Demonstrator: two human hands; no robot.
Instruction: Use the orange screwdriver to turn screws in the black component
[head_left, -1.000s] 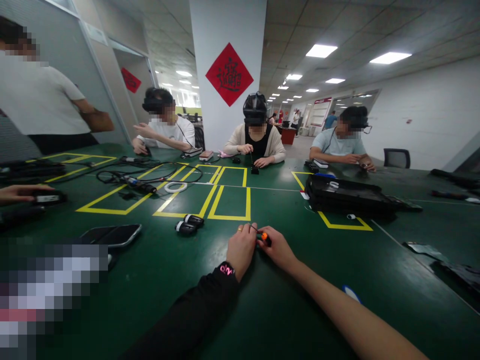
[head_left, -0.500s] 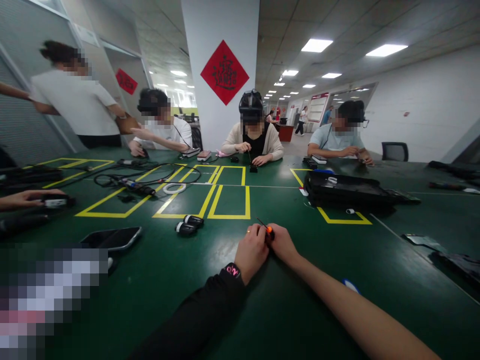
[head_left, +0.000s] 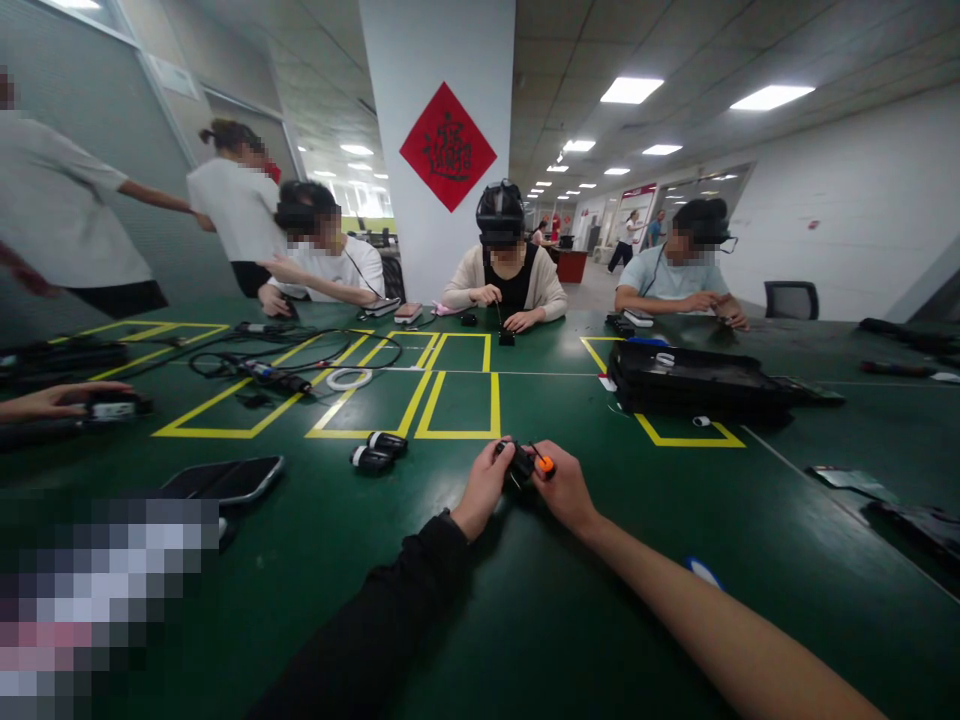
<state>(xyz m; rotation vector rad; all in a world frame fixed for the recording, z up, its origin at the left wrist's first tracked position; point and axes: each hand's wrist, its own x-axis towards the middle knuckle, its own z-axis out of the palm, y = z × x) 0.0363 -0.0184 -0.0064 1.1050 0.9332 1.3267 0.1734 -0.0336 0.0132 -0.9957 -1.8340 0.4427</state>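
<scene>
My left hand (head_left: 481, 492) is closed around one side of a small black device (head_left: 517, 464), holding it just above the green table (head_left: 420, 600). From the right, my right hand (head_left: 568, 488) meets the device and pinches a small tool with an orange end (head_left: 547, 466) and a thin dark shaft; it looks like a screwdriver. The shaft points up and to the left, beside the device. I cannot tell whether its tip touches the device. Fingers cover parts of both things.
Two black-and-white rounded pieces (head_left: 373, 459) lie left of my hands, with a phone (head_left: 225, 477) farther left. A black tray-like case (head_left: 697, 382) sits at right. Cables (head_left: 270, 372) and a white ring (head_left: 349, 379) lie beyond. Co-workers (head_left: 506, 270) sit opposite.
My left hand has turned and shifted slightly left, bringing the black device into view. The orange end has moved a little right. At the left, standing people have moved.
</scene>
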